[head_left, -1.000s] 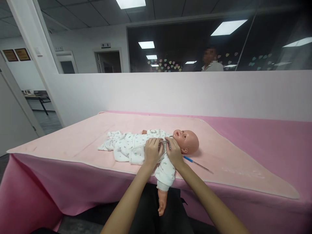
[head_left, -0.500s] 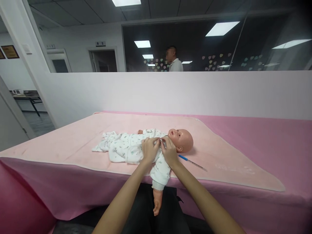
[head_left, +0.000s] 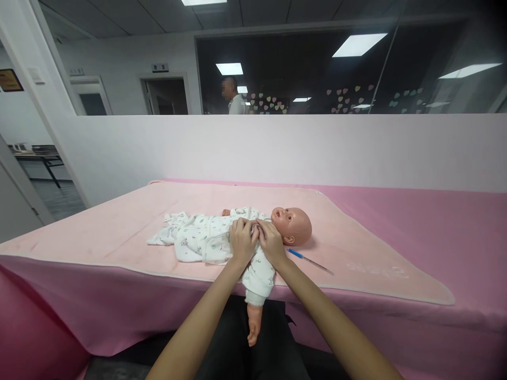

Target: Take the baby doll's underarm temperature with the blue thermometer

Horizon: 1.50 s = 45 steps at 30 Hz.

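A baby doll (head_left: 298, 224) lies on its back with its head to the right, dressed in a white printed baby outfit (head_left: 198, 232). My left hand (head_left: 242, 241) is closed at the upper chest of the outfit, its fingertips pinching the cloth. Right beside it, close to the doll's neck, my right hand (head_left: 271, 241) pinches the same spot, thumbs nearly touching. What exactly lies between the fingertips is hidden. One doll arm (head_left: 254, 316) hangs over the table's front edge between my forearms. A blue-handled thin rod (head_left: 311, 260) lies just right of my right hand.
A pale pink mat (head_left: 119, 227) lies over the pink-covered table (head_left: 435, 232). Behind stands a white half wall (head_left: 277, 148) with a window above, where a person (head_left: 236, 100) shows. A side table (head_left: 39, 157) stands far left, past a doorway.
Both hands stay at the doll's chest, the fingers curling in a little more. Beyond the window, the person has moved left. The whole view has shifted slightly.
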Available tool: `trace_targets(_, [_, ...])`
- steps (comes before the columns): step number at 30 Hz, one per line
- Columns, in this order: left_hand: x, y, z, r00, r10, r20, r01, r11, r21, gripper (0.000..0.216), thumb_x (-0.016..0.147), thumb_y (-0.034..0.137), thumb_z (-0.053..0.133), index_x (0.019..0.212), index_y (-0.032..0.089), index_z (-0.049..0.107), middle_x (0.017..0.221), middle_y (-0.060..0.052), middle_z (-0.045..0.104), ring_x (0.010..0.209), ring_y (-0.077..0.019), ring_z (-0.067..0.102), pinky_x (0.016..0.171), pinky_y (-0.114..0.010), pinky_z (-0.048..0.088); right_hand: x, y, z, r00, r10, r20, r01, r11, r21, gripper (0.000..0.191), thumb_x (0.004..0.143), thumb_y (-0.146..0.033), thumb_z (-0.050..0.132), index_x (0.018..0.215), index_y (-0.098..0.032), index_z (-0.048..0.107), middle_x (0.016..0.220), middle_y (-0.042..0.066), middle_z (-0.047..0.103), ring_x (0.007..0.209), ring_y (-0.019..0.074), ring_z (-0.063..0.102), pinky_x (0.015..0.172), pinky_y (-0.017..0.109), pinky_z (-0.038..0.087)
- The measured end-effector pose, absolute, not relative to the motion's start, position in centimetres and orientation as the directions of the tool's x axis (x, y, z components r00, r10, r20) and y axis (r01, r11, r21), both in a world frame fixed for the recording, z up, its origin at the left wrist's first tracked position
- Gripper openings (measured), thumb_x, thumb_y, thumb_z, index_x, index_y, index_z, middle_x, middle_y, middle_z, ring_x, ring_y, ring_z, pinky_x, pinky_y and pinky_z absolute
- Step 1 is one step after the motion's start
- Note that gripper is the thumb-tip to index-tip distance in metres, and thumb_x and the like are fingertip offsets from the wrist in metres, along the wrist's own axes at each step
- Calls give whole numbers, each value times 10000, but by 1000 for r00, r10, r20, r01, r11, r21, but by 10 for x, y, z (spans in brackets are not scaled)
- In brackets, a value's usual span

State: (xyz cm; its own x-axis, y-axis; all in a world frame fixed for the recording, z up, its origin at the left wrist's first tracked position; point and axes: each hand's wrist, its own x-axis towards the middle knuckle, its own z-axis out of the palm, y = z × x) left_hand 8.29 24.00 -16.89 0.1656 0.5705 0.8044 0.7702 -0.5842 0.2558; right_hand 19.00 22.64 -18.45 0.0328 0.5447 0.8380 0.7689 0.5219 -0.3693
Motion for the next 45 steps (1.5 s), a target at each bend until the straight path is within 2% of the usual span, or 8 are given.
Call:
trace_targets(14, [83, 236, -167, 132, 565, 815, 749, -595, 292, 149, 832, 258, 468, 862, 217, 607, 843, -45, 527, 828, -184, 464, 734, -318, 363, 190, 228, -185, 105, 539, 836, 740, 519, -428, 286, 861, -231, 382, 1011, -182, 621, 1025, 103, 631, 977, 217, 567, 876, 411, 461])
trace_targets(29, [82, 229, -164, 82, 577, 813, 722, -597, 350, 142, 812, 256, 488, 877, 223, 610, 888, -42, 563, 875, -191, 489, 776, -323, 375, 188, 220, -181, 155, 532, 832, 737, 498, -456, 207, 853, -214, 406, 902, -175, 603, 897, 67, 638, 848, 176, 586, 785, 311, 472])
trace_targets(36, [81, 232, -166, 158, 579, 800, 634, -681, 367, 155, 855, 240, 419, 864, 200, 568, 871, -25, 615, 862, -162, 536, 803, -299, 364, 188, 219, -182, 173, 481, 859, 753, 498, -431, 167, 825, -188, 445, 855, -187, 610, 858, 40, 640, 819, 158, 590, 759, 281, 474])
trace_targets(45, [81, 231, -166, 139, 585, 799, 593, -695, 406, 176, 866, 282, 426, 880, 213, 587, 862, -3, 657, 831, -145, 570, 833, -300, 342, 191, 220, -182, 177, 362, 915, 757, 544, -362, 152, 807, -173, 490, 848, -189, 636, 866, 39, 666, 835, 158, 620, 780, 289, 502])
